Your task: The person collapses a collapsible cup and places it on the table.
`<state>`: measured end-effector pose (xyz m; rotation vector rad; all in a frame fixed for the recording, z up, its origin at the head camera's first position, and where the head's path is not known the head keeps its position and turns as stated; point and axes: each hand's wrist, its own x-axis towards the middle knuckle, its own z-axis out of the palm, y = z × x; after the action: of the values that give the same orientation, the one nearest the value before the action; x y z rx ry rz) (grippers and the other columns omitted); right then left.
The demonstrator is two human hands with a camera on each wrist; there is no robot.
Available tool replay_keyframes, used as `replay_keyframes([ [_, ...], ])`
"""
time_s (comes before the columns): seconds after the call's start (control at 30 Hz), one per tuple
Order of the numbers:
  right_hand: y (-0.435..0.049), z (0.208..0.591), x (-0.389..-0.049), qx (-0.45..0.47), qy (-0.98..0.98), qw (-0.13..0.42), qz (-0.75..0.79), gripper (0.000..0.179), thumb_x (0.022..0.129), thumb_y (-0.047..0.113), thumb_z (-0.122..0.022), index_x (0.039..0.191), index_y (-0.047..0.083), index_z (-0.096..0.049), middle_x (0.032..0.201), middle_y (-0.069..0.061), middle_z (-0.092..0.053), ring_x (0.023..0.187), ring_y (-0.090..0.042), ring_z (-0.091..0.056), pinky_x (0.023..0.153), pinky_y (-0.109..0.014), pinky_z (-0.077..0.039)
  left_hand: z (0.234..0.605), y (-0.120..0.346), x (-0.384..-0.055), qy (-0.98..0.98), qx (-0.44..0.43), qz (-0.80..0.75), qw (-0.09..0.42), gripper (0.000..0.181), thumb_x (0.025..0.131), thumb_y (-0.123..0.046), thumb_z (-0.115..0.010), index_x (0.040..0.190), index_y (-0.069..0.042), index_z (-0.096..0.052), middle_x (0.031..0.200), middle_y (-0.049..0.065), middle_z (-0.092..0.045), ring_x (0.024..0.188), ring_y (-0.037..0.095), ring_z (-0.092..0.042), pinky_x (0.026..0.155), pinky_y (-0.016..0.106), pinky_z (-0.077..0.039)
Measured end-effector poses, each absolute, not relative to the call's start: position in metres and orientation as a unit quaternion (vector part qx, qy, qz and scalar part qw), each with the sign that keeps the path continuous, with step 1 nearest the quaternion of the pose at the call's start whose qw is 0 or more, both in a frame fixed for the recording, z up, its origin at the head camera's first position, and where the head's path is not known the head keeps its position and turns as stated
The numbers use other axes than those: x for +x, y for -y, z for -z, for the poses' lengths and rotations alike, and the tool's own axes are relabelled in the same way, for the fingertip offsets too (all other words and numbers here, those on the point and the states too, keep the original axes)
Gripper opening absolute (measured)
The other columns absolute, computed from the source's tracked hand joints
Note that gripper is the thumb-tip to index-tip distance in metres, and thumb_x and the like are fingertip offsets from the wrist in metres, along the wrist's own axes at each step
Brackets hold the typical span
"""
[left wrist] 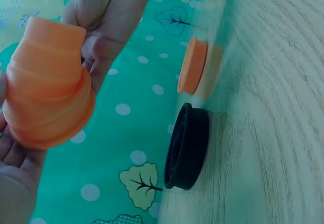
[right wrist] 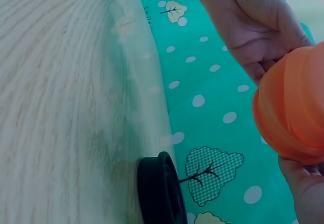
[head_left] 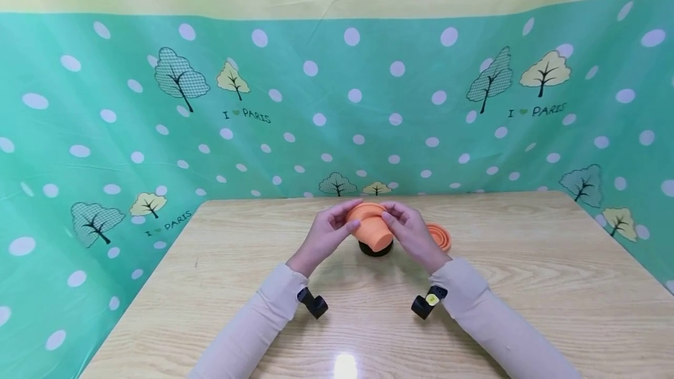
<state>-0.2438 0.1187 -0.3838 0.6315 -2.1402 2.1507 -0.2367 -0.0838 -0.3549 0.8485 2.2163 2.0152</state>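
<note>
An orange collapsible silicone cup [head_left: 372,230] is held up between both hands, stretched out and tilted with its narrow end toward me. My left hand [head_left: 327,233] grips its left side, thumb on the near wall and fingers behind the rim. On the other side my right hand [head_left: 416,235] holds it the same way. The stepped rings of the cup [left wrist: 48,82] show in the left wrist view, one section partly folded over another. Below it a black collapsed cup [left wrist: 188,148] sits on the table, partly hidden in the head view.
A second orange cup, collapsed flat [head_left: 439,237], lies just right of the right hand. The wooden table [head_left: 237,250] reaches back to a green polka-dot cloth [head_left: 295,104]. Small black cameras [head_left: 316,304] are strapped to both wrists.
</note>
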Motion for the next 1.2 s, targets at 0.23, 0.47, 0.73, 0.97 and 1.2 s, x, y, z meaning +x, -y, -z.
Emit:
replay_keyframes([
  [0.23,-0.118,0.383,-0.243,0.191,0.697,0.021,-0.691,0.032,0.099,0.010,-0.049,0.123,-0.010,-0.050,0.113,-0.014,-0.059,0.093,-0.004,-0.061,0.078,-0.019,-0.052,0.353,0.082,-0.235,-0.739,0.267,-0.618,-0.017,0.038,0.091,-0.005,-0.060,0.127,0.007,-0.055,0.122,0.022,-0.060,0.100,0.023,-0.062,0.078,0.020,-0.052],
  [0.47,-0.119,0.381,-0.243,0.191,0.728,0.026,-0.658,0.031,0.097,0.012,-0.052,0.122,-0.008,-0.054,0.114,-0.018,-0.059,0.095,-0.003,-0.059,0.083,-0.019,-0.050,0.354,0.084,-0.237,-0.744,0.252,-0.619,-0.010,0.037,0.091,-0.006,-0.061,0.126,0.003,-0.057,0.123,0.020,-0.060,0.106,0.029,-0.062,0.082,0.022,-0.052],
  [0.73,-0.119,0.380,-0.242,0.210,0.781,0.010,-0.589,0.034,0.094,0.027,-0.060,0.117,0.003,-0.063,0.109,-0.013,-0.066,0.092,-0.015,-0.062,0.077,-0.027,-0.054,0.369,0.084,-0.243,-0.765,0.284,-0.577,-0.033,0.038,0.089,-0.008,-0.063,0.125,0.004,-0.058,0.122,0.017,-0.061,0.109,0.028,-0.060,0.086,0.025,-0.051],
  [0.97,-0.115,0.381,-0.243,0.232,0.797,0.011,-0.557,0.031,0.094,0.025,-0.059,0.112,0.001,-0.064,0.100,-0.012,-0.068,0.081,-0.014,-0.061,0.072,-0.036,-0.054,0.380,0.084,-0.250,-0.773,0.311,-0.550,-0.057,0.038,0.089,-0.012,-0.065,0.124,0.002,-0.060,0.122,0.014,-0.063,0.113,0.025,-0.059,0.089,0.031,-0.051],
  [1.2,-0.115,0.381,-0.240,0.233,0.779,0.013,-0.582,0.028,0.095,0.019,-0.058,0.112,-0.002,-0.063,0.102,-0.014,-0.066,0.083,-0.012,-0.061,0.070,-0.023,-0.052,0.376,0.085,-0.248,-0.771,0.306,-0.557,-0.035,0.037,0.090,-0.014,-0.064,0.124,0.000,-0.060,0.123,0.011,-0.062,0.115,0.024,-0.057,0.094,0.039,-0.048],
])
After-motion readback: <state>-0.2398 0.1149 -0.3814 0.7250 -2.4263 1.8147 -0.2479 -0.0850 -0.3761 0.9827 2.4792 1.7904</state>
